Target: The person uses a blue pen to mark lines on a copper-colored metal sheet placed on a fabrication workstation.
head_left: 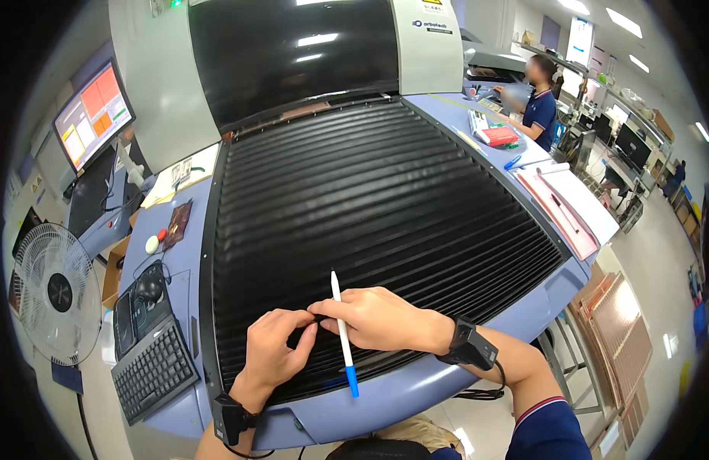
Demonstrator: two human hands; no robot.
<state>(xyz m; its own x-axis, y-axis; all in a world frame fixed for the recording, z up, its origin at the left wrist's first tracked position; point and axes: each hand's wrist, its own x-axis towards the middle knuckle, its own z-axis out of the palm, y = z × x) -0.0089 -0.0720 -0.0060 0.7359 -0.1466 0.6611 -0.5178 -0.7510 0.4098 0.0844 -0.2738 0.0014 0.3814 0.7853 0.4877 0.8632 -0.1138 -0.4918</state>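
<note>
A white pen point(347, 349) with a blue end is held in my right hand point(389, 318). It sticks out on both sides of the fingers, its dark tip pointing away from me and its blue end toward me. My left hand point(274, 353) is curled, with index finger and thumb bent toward each other. Its fingertips meet those of my right hand just left of the pen. Whether anything small sits between them is hidden. Both hands are over the black ribbed cover point(354, 199) of a large machine, close to its near edge.
To the left are a keyboard point(155, 372), a mouse point(149, 285), a fan point(59, 295) and a monitor point(94, 115). Papers point(580, 203), a blue pen point(512, 162) and a red packet point(498, 136) lie on the right ledge. Beyond it a person point(540, 107) works.
</note>
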